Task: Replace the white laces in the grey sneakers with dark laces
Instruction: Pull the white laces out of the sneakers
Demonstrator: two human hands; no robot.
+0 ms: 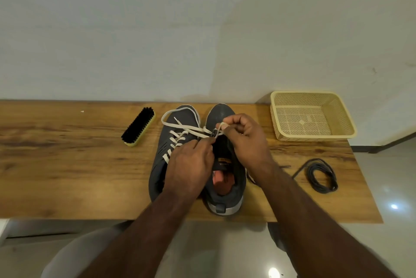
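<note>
Mid-frame, our right hand (246, 140) pinches the white lace (180, 125) over the right sneaker (221, 113); left hand (189, 163) pinches near it, fingertips hidden. Dark laces (322, 176) coiled lower right, w/ left sneaker (168, 140) half covered.

Two sneakers (177, 142), one brush (138, 127), one basket (313, 95), one dark lace coil (322, 176).

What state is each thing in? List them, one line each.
left sneaker: still threaded with its white lace, ends loose.
right sneaker: mostly unlaced, tongue exposed.
right hand: pinching a white lace end.
left hand: fingertips pinching at the right sneaker's eyelets.
dark laces: coiled on the table, unused.
basket: upright, nothing visible inside.
shoe brush: lying bristles sideways, untouched.
</note>
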